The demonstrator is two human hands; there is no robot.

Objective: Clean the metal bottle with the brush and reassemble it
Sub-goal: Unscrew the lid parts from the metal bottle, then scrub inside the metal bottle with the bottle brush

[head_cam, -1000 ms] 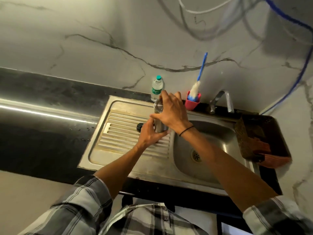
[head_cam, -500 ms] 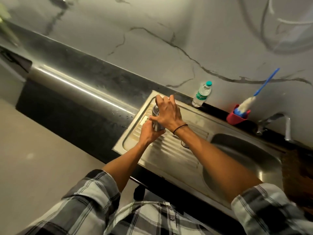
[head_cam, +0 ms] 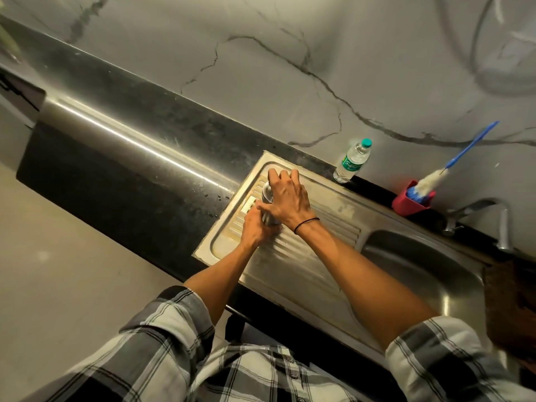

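The metal bottle (head_cam: pixel 267 195) stands on the ribbed drainboard (head_cam: pixel 301 256) of the steel sink, near its far left corner. My left hand (head_cam: pixel 255 227) grips the bottle's lower body. My right hand (head_cam: pixel 285 198) is curled over the bottle's top, covering its mouth; whether a cap is under the fingers is hidden. The bottle brush (head_cam: pixel 452 169), with a blue handle and white bristles, stands in a red holder (head_cam: pixel 406 203) against the wall, well to the right of my hands.
A clear plastic water bottle (head_cam: pixel 352 161) stands on the black counter (head_cam: pixel 130 158) behind the drainboard. The sink basin (head_cam: pixel 420 274) and tap (head_cam: pixel 493 216) lie to the right. A brown object (head_cam: pixel 513 309) sits at the right edge.
The view swung left and tilted. Both hands stayed on the bottle, now over the drainboard's left part; the black piece seen beside it a second ago is out of sight.
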